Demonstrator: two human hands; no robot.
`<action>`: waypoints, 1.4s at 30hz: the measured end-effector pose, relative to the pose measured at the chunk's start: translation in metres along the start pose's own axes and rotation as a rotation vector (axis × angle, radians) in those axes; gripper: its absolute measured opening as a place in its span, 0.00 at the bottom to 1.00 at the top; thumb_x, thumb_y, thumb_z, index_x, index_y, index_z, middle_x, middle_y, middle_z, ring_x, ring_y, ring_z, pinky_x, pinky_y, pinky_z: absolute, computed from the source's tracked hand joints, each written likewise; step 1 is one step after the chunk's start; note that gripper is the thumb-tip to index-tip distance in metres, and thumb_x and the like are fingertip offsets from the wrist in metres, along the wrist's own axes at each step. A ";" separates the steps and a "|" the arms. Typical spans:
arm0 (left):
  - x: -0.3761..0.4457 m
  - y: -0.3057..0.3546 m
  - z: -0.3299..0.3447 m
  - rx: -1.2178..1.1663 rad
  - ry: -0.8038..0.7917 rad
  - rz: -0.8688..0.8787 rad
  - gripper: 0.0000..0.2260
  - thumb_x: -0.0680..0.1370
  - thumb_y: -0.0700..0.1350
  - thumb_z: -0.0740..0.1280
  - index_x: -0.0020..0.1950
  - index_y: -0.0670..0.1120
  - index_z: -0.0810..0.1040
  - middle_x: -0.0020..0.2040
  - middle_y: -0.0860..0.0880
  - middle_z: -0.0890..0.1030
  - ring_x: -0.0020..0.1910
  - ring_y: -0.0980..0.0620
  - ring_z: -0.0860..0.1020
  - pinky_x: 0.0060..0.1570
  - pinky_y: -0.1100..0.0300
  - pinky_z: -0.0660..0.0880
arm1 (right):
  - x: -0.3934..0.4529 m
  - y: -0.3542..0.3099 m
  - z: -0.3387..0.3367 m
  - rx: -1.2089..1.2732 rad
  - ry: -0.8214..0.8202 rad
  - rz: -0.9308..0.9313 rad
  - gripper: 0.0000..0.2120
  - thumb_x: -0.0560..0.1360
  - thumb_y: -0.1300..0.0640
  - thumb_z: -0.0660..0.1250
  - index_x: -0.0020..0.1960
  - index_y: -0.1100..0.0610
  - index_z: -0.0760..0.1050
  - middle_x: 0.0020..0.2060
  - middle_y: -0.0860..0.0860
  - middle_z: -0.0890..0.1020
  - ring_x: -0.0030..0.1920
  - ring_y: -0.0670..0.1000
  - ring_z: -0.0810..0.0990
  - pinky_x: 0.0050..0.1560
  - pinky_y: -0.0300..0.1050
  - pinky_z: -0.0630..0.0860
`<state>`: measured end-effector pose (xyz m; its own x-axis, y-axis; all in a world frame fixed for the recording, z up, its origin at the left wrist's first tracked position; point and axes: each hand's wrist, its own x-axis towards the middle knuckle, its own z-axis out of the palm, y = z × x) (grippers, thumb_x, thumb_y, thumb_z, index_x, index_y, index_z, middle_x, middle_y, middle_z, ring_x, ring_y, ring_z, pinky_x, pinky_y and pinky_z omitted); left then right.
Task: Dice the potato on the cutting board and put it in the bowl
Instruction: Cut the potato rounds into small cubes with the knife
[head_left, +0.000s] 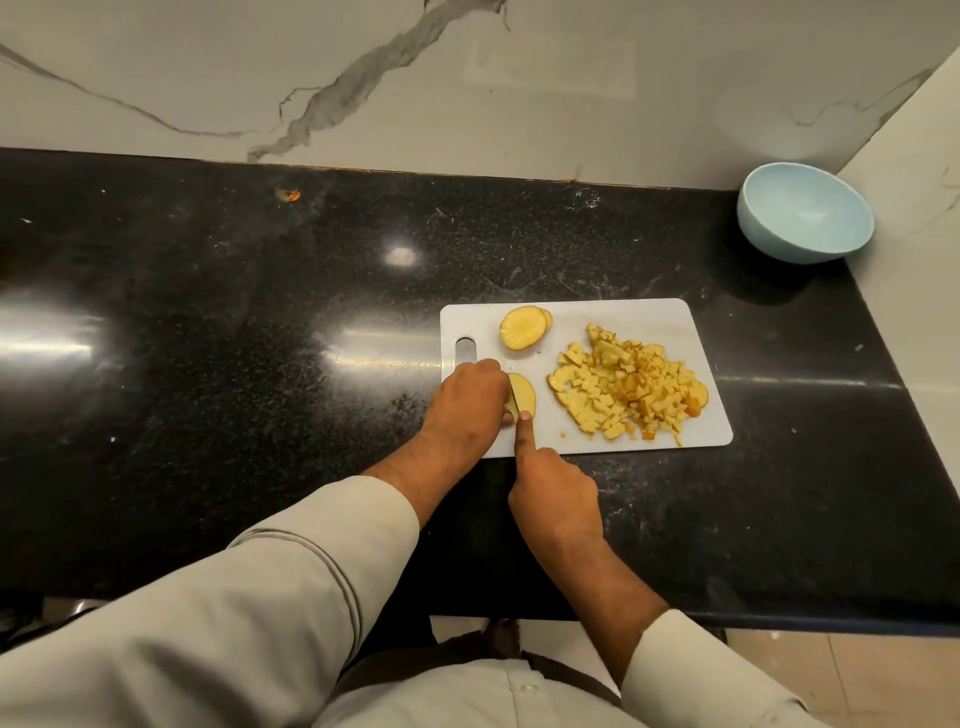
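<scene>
1. Cutting board (649, 317): white, rectangular, with a slot handle at its 9 o'clock end. It lies flat on the black counter (208, 338), right of the middle.
2. Potato slices (523, 327): a small overlapping stack of round slices, skin at the edges, at about 11 o'clock on the board, just beside the slot handle.
3. Potato slice under the knife (524, 396): one pale slice at about 8 o'clock on the board, partly covered by the left hand.
4. Diced potato (623, 387): a loose heap of small cubes, some with brown skin, filling the board from centre toward 3 and 4 o'clock. A few crumbs lie near the front edge.
5. Left hand (467, 402): knuckles up, fingers curled down onto the slice at 8 o'clock, pressing it to the board.
6. Right hand (553, 491): closed round a knife handle that is hidden inside the fist, index finger stretched forward along the spine.
7. Knife (515, 405): only a thin strip of blade shows, edge down on the slice between the two hands.
8. Bowl (805, 221): light blue, at 1 o'clock from the board, well apart from it, in the counter's corner against the wall. No potato shows inside.
9. Sleeves (291, 587): pale long sleeves on both forearms.
</scene>
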<state>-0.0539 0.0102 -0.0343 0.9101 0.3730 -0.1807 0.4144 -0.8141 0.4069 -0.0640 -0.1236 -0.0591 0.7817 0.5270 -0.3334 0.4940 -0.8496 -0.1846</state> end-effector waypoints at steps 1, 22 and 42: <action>-0.001 0.000 0.000 0.005 0.006 0.012 0.06 0.72 0.40 0.71 0.40 0.42 0.74 0.42 0.42 0.79 0.43 0.42 0.78 0.38 0.54 0.71 | -0.007 0.002 0.001 0.005 -0.003 0.000 0.36 0.78 0.59 0.55 0.78 0.51 0.38 0.49 0.54 0.76 0.45 0.56 0.79 0.37 0.48 0.66; -0.003 -0.017 0.001 0.094 -0.053 0.058 0.06 0.75 0.46 0.68 0.47 0.46 0.84 0.40 0.43 0.80 0.43 0.41 0.79 0.39 0.58 0.72 | 0.003 -0.008 -0.014 0.087 0.030 -0.017 0.33 0.77 0.60 0.54 0.79 0.51 0.44 0.37 0.50 0.65 0.36 0.53 0.70 0.33 0.47 0.65; 0.000 -0.010 -0.003 0.181 -0.070 0.025 0.05 0.75 0.44 0.67 0.47 0.46 0.82 0.41 0.44 0.79 0.43 0.42 0.79 0.38 0.58 0.69 | -0.017 -0.003 0.001 0.006 -0.046 -0.009 0.36 0.78 0.59 0.56 0.78 0.51 0.39 0.39 0.51 0.69 0.37 0.53 0.72 0.34 0.47 0.65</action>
<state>-0.0577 0.0194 -0.0359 0.9156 0.3247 -0.2371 0.3799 -0.8918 0.2458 -0.0788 -0.1298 -0.0535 0.7588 0.5331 -0.3742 0.4986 -0.8451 -0.1928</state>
